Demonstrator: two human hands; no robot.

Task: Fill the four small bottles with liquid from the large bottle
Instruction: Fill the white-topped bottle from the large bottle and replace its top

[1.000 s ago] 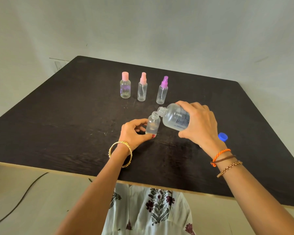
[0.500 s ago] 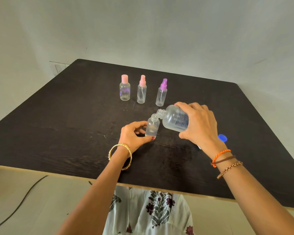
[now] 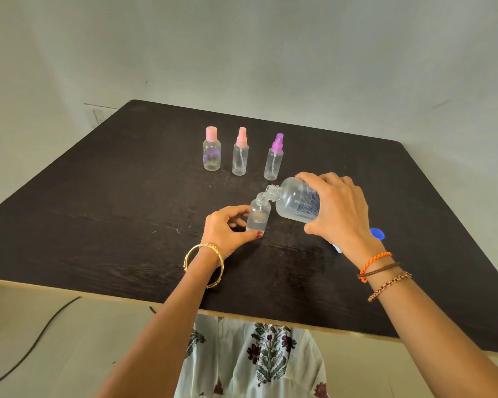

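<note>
My right hand grips the large clear bottle, tipped on its side with its open neck over the mouth of a small uncapped bottle. That small bottle stands on the dark table, and my left hand pinches it near the base between thumb and fingers. Some clear liquid sits in its lower part. Farther back stand three capped small bottles in a row: a pink flip-cap bottle, a pink spray bottle and a purple spray bottle.
A blue cap lies on the table just behind my right wrist, with a small white object partly hidden beside it. The table's near edge runs below my forearms. A black cable lies on the floor at the left.
The large bottle's neck has tilted slightly further toward the small bottle's mouth. Both hands keep their hold in nearly the same place.
</note>
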